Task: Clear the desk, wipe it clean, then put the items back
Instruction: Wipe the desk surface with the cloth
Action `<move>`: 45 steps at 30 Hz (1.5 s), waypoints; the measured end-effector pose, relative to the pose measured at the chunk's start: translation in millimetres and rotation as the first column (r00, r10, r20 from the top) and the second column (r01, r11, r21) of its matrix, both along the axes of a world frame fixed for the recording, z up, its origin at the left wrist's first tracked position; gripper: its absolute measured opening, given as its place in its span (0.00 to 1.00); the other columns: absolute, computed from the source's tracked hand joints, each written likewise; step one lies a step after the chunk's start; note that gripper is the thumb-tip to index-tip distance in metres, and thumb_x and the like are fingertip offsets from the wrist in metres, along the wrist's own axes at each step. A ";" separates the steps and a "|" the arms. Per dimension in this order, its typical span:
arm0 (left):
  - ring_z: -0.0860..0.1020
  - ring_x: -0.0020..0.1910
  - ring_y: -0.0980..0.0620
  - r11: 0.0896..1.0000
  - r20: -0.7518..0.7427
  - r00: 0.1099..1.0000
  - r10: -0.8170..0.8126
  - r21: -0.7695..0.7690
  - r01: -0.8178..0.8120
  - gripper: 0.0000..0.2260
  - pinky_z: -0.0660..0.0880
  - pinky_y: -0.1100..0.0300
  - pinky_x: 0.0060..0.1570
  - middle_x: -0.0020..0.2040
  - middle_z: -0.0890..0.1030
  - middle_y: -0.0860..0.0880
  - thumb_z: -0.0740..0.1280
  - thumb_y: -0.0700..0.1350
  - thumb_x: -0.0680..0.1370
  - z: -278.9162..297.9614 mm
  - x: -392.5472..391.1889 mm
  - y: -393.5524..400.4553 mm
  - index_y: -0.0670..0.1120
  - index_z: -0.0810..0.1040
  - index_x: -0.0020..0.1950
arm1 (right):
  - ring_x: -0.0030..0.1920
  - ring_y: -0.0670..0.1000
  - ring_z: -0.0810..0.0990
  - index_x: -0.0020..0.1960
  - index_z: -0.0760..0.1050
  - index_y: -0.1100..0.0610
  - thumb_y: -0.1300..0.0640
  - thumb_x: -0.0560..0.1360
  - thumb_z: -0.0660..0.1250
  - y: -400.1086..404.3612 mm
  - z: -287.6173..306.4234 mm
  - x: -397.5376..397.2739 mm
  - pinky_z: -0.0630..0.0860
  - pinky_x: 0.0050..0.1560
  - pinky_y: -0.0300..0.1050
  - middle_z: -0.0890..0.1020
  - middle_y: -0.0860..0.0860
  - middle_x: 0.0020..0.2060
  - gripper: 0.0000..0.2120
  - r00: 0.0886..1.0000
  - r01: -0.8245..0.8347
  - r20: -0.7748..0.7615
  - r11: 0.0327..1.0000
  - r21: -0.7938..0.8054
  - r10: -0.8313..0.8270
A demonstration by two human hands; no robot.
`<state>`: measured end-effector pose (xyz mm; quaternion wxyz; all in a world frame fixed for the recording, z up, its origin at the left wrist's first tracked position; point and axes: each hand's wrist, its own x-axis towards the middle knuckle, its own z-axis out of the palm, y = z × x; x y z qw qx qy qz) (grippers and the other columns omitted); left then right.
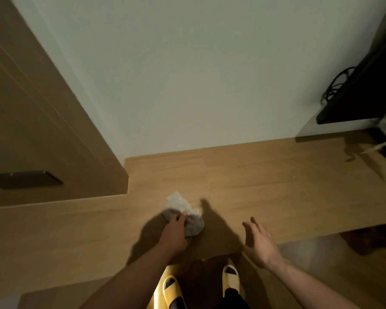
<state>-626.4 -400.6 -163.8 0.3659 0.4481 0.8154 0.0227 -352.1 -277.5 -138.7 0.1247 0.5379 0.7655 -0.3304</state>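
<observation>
The left hand [176, 230] has its fingers [180, 217] curled over a crumpled white cloth [187, 216], pressing it onto the light wooden desk [265, 197]. Right of the cloth, the right hand [260, 244] hovers with fingers spread wide, holding nothing. Around the cloth the desk looks cleared, so wiping seems underway; returning the items appears still to come.

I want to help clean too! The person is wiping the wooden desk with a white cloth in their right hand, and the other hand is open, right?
Nearly. The head view shows the white cloth under the left hand, not the right. The right hand is the open one, hovering over the wooden desk.
</observation>
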 end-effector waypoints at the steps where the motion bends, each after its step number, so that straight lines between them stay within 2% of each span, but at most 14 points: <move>1: 0.74 0.70 0.42 1.000 -0.012 1.000 -0.015 0.008 0.015 0.38 0.71 0.51 0.70 0.77 0.65 0.45 0.74 0.50 0.76 2.5 1.7 8.3 0.53 0.60 0.82 | 0.82 0.55 0.53 0.81 0.58 0.46 0.50 0.75 0.74 2.2 1.3 8.1 0.59 0.79 0.54 0.51 0.49 0.83 0.40 1.000 0.003 0.011 1.000 -0.002 -0.003; 5: 0.74 0.65 0.45 0.967 -0.136 0.985 -0.105 0.217 0.133 0.17 0.71 0.53 0.63 0.66 0.74 0.48 0.69 0.47 0.76 24.9 19.0 45.8 0.53 0.77 0.65 | 0.82 0.54 0.50 0.81 0.58 0.47 0.57 0.75 0.71 16.8 6.7 32.6 0.58 0.80 0.52 0.50 0.49 0.83 0.39 1.000 0.026 -0.007 0.999 -0.038 -0.026; 10: 0.69 0.69 0.44 0.890 -0.208 0.968 -0.139 0.402 0.214 0.23 0.71 0.48 0.69 0.75 0.68 0.48 0.71 0.53 0.71 44.8 68.9 92.7 0.50 0.74 0.64 | 0.82 0.55 0.53 0.81 0.58 0.51 0.53 0.73 0.70 32.2 6.1 46.5 0.58 0.79 0.50 0.53 0.52 0.83 0.40 0.999 0.042 0.013 0.999 -0.009 -0.042; 15: 0.53 0.82 0.43 0.909 -0.019 0.951 -0.309 0.286 0.301 0.29 0.58 0.43 0.79 0.84 0.51 0.48 0.66 0.35 0.77 9.0 103.3 97.4 0.50 0.62 0.75 | 0.82 0.55 0.51 0.81 0.57 0.49 0.50 0.74 0.71 49.2 0.4 54.0 0.59 0.80 0.50 0.48 0.50 0.83 0.40 0.999 -0.005 0.053 1.000 -0.018 0.006; 18: 0.40 0.83 0.46 0.909 -0.075 0.914 -0.399 0.100 0.405 0.40 0.47 0.40 0.81 0.84 0.40 0.50 0.67 0.40 0.79 -15.9 108.6 81.2 0.57 0.47 0.83 | 0.82 0.57 0.47 0.82 0.54 0.47 0.49 0.74 0.70 54.2 -3.1 61.5 0.58 0.80 0.57 0.45 0.49 0.83 0.42 0.991 -0.074 0.109 0.997 -0.035 0.077; 20: 0.38 0.83 0.46 0.905 -0.121 0.902 -0.414 0.051 0.423 0.39 0.43 0.38 0.80 0.84 0.39 0.50 0.66 0.44 0.80 -23.2 106.3 72.6 0.59 0.45 0.84 | 0.83 0.56 0.47 0.83 0.51 0.46 0.50 0.75 0.71 55.0 -5.9 68.2 0.57 0.81 0.56 0.43 0.48 0.83 0.43 0.984 -0.110 0.132 0.993 -0.051 0.116; 23: 0.38 0.83 0.48 0.962 -0.156 0.951 -0.266 0.024 0.273 0.35 0.43 0.38 0.79 0.83 0.38 0.54 0.63 0.44 0.81 -24.9 86.6 53.7 0.59 0.49 0.83 | 0.83 0.57 0.44 0.84 0.48 0.47 0.51 0.77 0.70 57.3 -9.9 73.7 0.54 0.82 0.55 0.40 0.49 0.83 0.44 0.965 -0.189 0.167 0.977 -0.097 0.203; 26: 0.40 0.83 0.47 0.998 -0.171 0.984 -0.056 -0.037 0.051 0.40 0.51 0.39 0.80 0.84 0.42 0.53 0.70 0.41 0.77 -27.0 49.2 28.9 0.55 0.52 0.83 | 0.83 0.57 0.41 0.84 0.46 0.46 0.51 0.78 0.70 61.2 -9.5 65.3 0.52 0.82 0.55 0.39 0.48 0.83 0.44 0.945 -0.263 0.162 0.955 -0.136 0.283; 29: 0.60 0.79 0.41 0.972 -0.180 0.956 0.230 0.001 -0.234 0.32 0.63 0.48 0.77 0.80 0.61 0.45 0.72 0.42 0.73 -18.1 4.4 11.0 0.51 0.67 0.75 | 0.83 0.56 0.40 0.84 0.46 0.45 0.52 0.78 0.71 64.7 -9.2 51.6 0.52 0.81 0.53 0.38 0.48 0.83 0.44 0.929 -0.346 0.101 0.932 -0.104 0.356; 31: 0.71 0.71 0.40 0.884 -0.183 0.868 0.461 0.016 -0.467 0.26 0.69 0.50 0.72 0.70 0.71 0.42 0.73 0.42 0.72 -0.5 -27.0 -6.0 0.47 0.71 0.69 | 0.83 0.56 0.39 0.84 0.46 0.45 0.52 0.78 0.71 65.3 -8.1 44.6 0.54 0.80 0.53 0.38 0.46 0.83 0.45 0.925 -0.371 0.052 0.923 -0.102 0.377; 35: 0.74 0.67 0.36 0.661 -0.261 0.615 0.744 0.151 -0.735 0.25 0.72 0.44 0.68 0.66 0.74 0.38 0.72 0.36 0.74 37.3 -81.4 -76.4 0.42 0.69 0.68 | 0.83 0.56 0.41 0.84 0.47 0.45 0.51 0.78 0.71 61.0 -7.4 33.6 0.53 0.80 0.54 0.39 0.47 0.83 0.44 0.926 -0.375 0.016 0.923 -0.089 0.377; 38: 0.73 0.68 0.36 0.567 -0.256 0.527 0.810 0.113 -0.816 0.28 0.72 0.41 0.68 0.69 0.72 0.38 0.72 0.42 0.76 46.0 -104.1 -132.7 0.44 0.66 0.73 | 0.83 0.57 0.43 0.84 0.48 0.47 0.51 0.77 0.71 53.5 -12.5 28.1 0.53 0.81 0.53 0.41 0.49 0.83 0.44 0.941 -0.332 0.033 0.939 -0.092 0.336; 42: 0.60 0.79 0.38 0.736 -0.263 0.740 0.619 -0.132 -0.663 0.30 0.58 0.43 0.78 0.80 0.62 0.41 0.63 0.53 0.81 23.0 -105.1 -158.2 0.47 0.60 0.81 | 0.83 0.57 0.45 0.84 0.49 0.48 0.49 0.77 0.72 41.8 -22.2 25.1 0.56 0.81 0.53 0.41 0.49 0.83 0.44 0.970 -0.229 0.065 0.969 -0.096 0.235; 45: 0.46 0.82 0.36 0.739 -0.203 0.752 0.628 -0.148 -0.657 0.31 0.47 0.40 0.80 0.85 0.48 0.45 0.58 0.52 0.83 0.6 -83.3 -142.7 0.51 0.50 0.84 | 0.82 0.57 0.49 0.84 0.50 0.49 0.48 0.75 0.73 31.4 -30.9 24.0 0.58 0.80 0.55 0.43 0.51 0.83 0.45 0.982 -0.162 0.087 0.983 -0.091 0.170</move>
